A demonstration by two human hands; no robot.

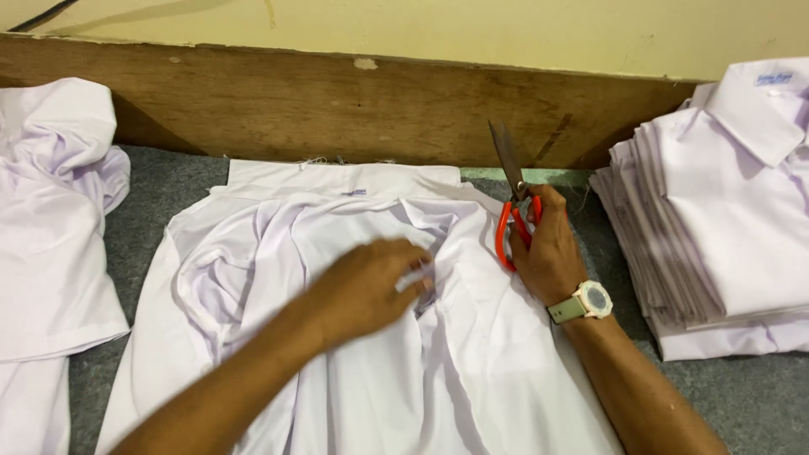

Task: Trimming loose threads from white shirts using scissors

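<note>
A white shirt [253, 253] lies spread and rumpled on the grey surface, collar toward the wooden board. My left hand [371, 286] rests on its middle, fingers pinching a fold of the fabric near the placket. My right hand [548, 248], with a pale wristwatch [586, 302] on the wrist, grips red-handled scissors [514, 198] at the shirt's right shoulder. The dark blades point up and away toward the board, closed or nearly closed.
A neat stack of folded white shirts [716, 227] stands at the right. Loose white shirts [50, 219] lie heaped at the left. A brown wooden board [320, 105] runs along the back below a yellow wall. Grey felt-like surface [750, 396] shows around the garments.
</note>
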